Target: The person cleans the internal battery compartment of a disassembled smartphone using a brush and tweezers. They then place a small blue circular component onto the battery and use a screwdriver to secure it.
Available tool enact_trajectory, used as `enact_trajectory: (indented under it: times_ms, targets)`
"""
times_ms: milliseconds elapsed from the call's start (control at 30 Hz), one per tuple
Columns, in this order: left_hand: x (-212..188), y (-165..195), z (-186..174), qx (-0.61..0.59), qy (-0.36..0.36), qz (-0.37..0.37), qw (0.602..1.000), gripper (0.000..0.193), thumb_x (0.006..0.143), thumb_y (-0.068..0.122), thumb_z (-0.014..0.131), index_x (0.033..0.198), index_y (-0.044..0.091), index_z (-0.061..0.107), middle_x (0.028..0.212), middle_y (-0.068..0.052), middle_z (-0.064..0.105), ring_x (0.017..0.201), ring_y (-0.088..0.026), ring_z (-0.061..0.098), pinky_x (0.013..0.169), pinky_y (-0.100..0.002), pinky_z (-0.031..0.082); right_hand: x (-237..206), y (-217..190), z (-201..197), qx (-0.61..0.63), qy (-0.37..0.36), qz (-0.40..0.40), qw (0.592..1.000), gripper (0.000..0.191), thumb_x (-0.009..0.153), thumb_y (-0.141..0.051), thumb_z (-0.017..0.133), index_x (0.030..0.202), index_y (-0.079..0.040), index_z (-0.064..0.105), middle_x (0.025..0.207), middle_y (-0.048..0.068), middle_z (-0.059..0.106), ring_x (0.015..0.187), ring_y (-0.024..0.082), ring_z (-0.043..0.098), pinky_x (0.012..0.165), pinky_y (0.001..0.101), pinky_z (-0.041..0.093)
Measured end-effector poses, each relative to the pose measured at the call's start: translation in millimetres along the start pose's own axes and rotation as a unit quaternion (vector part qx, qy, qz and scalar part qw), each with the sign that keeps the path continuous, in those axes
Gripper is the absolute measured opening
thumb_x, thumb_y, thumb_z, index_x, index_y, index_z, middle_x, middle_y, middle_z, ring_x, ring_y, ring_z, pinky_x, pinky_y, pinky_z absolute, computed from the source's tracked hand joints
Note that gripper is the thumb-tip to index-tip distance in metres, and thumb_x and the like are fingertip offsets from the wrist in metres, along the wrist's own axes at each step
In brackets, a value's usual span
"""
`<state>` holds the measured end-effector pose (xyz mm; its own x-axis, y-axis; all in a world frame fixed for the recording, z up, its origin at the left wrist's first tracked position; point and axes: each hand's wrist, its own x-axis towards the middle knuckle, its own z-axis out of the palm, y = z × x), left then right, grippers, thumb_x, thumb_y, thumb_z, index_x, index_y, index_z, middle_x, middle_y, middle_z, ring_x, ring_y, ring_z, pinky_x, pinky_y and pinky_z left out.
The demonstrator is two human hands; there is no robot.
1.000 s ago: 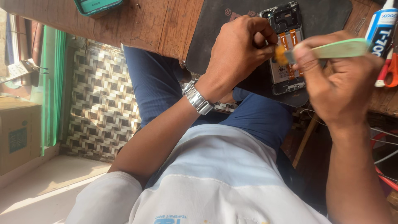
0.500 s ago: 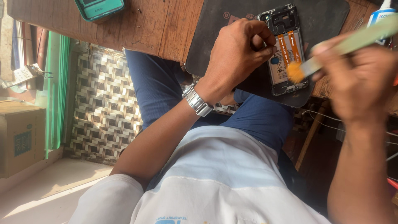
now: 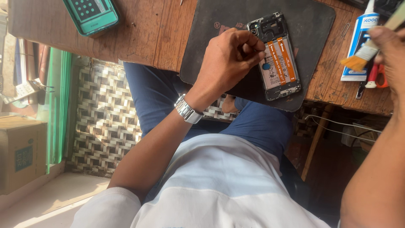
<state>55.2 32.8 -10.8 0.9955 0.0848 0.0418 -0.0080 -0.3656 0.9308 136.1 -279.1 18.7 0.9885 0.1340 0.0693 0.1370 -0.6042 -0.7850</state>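
Closest to the camera is a soft white shirt, then blue trousers. The left arm wears a shiny metal watch with a linked band. The left hand is curled up, and its grip is closed on the left edge of the opened phone, fingertips pressed on the frame near the top. The phone is a flat rectangle with its back off. Inside it shows a pale battery, two orange ribbon strips running down it, and a dark top part. It lies on a smooth dark mat with rounded corners. The mat sits on a scratched brown wooden surface.

The right hand is at the far right edge. Its grip holds a small brush with a pale handle and orange bristles, up in the air and well apart from the phone. Behind the brush stands a blue and white glue tube. Far to the left lies a green box-shaped gadget.
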Motion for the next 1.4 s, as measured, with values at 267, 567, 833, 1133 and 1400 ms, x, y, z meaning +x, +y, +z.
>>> enact_trajectory:
  times_ms: [267, 567, 833, 1133, 1400]
  targets:
    - [-10.4, 1.8, -19.2, -0.013, -0.031, 0.036, 0.999, 0.017, 0.086, 0.020, 0.083, 0.100, 0.011, 0.076, 0.086, 0.001, 0.068, 0.075, -0.009, 0.063, 0.066, -0.026, 0.055, 30.4, -4.7, 11.7, 0.006, -0.024, 0.007, 1.000, 0.030, 0.105, -0.024, 0.076, 0.118, 0.000, 0.062, 0.094, 0.008, 0.071, 0.075, 0.011, 0.070, 0.068, 0.0225, 0.058]
    - [-15.2, 6.2, -20.2, 0.018, -0.057, 0.043, 0.997, 0.024, 0.084, 0.023, 0.087, 0.100, 0.009, 0.076, 0.089, -0.002, 0.064, 0.073, -0.012, 0.064, 0.065, -0.027, 0.055, -11.4, 43.7, -44.6, -0.134, 0.093, -0.029, 0.986, 0.025, 0.114, -0.026, 0.064, 0.119, -0.002, 0.067, 0.106, 0.004, 0.066, 0.095, 0.008, 0.066, 0.083, 0.0213, 0.055]
    - [-30.3, 0.7, -22.6, 0.060, -0.073, 0.169, 0.981, 0.027, 0.091, 0.023, 0.083, 0.109, 0.007, 0.073, 0.097, -0.005, 0.064, 0.072, -0.014, 0.069, 0.063, -0.026, 0.060, -62.7, 12.6, -9.8, -0.214, 0.085, -0.090, 0.969, 0.017, 0.102, 0.004, 0.081, 0.115, 0.001, 0.070, 0.101, 0.009, 0.065, 0.081, 0.009, 0.064, 0.075, 0.0206, 0.055]
    - [-38.4, 2.3, -1.8, 0.080, 0.035, 0.142, 0.986, 0.016, 0.095, 0.023, 0.079, 0.106, 0.013, 0.074, 0.101, -0.001, 0.066, 0.075, -0.014, 0.071, 0.065, -0.028, 0.058, -52.6, 44.9, -3.7, -0.300, 0.080, -0.108, 0.944, 0.013, 0.099, 0.006, 0.073, 0.111, 0.005, 0.070, 0.098, 0.008, 0.070, 0.079, 0.009, 0.068, 0.072, 0.0181, 0.056]
    - [-27.2, 7.6, -2.2, 0.069, 0.010, 0.083, 0.994, 0.016, 0.089, 0.027, 0.080, 0.098, 0.015, 0.075, 0.093, 0.002, 0.068, 0.076, -0.013, 0.070, 0.066, -0.029, 0.057, -41.7, 49.6, -14.4, -0.016, 0.105, 0.078, 0.991, 0.014, 0.111, -0.023, 0.069, 0.113, -0.009, 0.064, 0.103, -0.007, 0.064, 0.098, 0.004, 0.064, 0.089, 0.0269, 0.057]
